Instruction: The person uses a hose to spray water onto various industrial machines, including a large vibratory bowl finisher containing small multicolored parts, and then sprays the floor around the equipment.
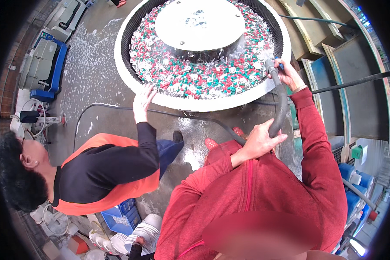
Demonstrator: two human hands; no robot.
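Note:
A thick dark grey hose runs up through both my hands to the edge of a big round tub. My right hand grips the hose's end, beside a small blue valve lever. Lower down, my left hand is closed round the hose's bend, thumb outstretched. Water sprays from the nozzle into the tub, which has a white rim and a black ribbed inner wall. Small red, green and white pieces fill it, mixed with greyish, metal-looking parts. In its middle rises a wet white round cover.
On my left, a co-worker in orange and black reaches a hand to the tub's rim. A black hose crosses the wet floor. Troughs stand at right, blue-and-grey machines at far left, white baskets at lower left.

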